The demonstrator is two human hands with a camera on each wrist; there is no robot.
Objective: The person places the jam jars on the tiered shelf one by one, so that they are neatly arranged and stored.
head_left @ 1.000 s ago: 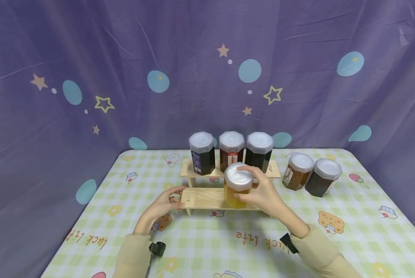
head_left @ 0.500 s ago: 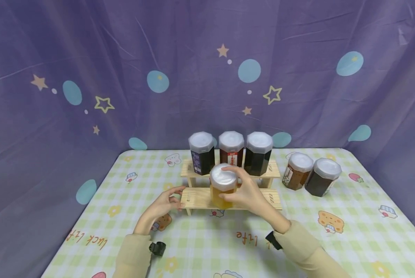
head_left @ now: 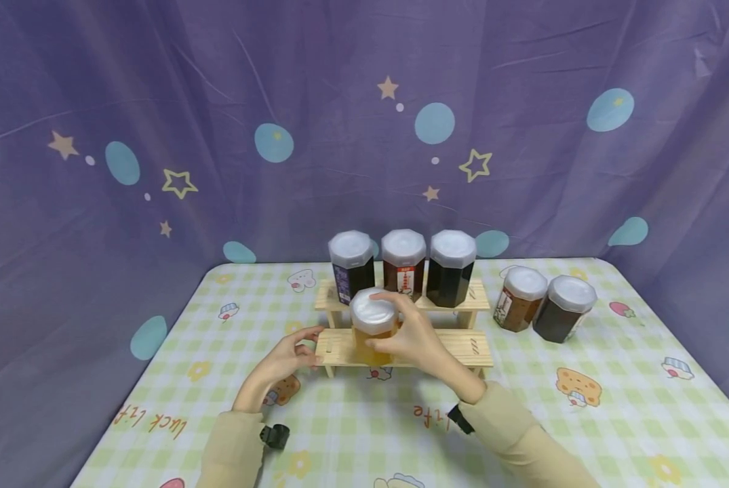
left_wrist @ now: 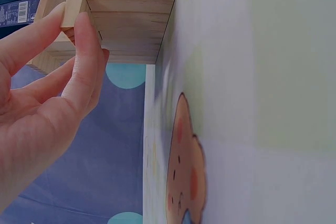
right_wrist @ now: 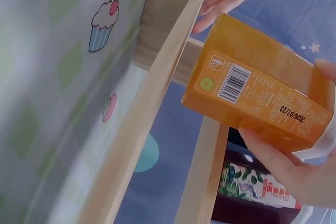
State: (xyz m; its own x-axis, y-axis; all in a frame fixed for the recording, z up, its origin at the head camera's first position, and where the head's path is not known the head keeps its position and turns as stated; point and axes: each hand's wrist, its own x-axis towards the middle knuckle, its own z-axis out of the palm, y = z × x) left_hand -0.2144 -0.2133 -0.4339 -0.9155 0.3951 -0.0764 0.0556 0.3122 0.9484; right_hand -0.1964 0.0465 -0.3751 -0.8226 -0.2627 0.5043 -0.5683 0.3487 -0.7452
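My right hand (head_left: 416, 339) grips a lidded honey jar (head_left: 373, 332), fingers on its white lid and thumb low on its side. The jar hangs close over the left half of the lower board of a two-tier wooden rack (head_left: 456, 346). Its amber side (right_wrist: 262, 87) with a barcode label shows in the right wrist view, with the base slightly tilted to the board. At the rack's left end, my left hand (head_left: 287, 356) pinches the lower board's end between thumb and fingers, as the left wrist view (left_wrist: 52, 87) shows.
Behind, on the upper board, stand three lidded jars with dark contents: left (head_left: 352, 268), middle (head_left: 403, 264) and right (head_left: 451, 268). A brown jar (head_left: 519, 298) and a dark jar (head_left: 564, 308) stand on the checked tablecloth (head_left: 633, 352) to the right. A purple curtain (head_left: 340, 196) hangs behind.
My right hand has carried the honey jar leftward along the lower board, uncovering the board's right part. My left hand has stayed at the rack's left end.
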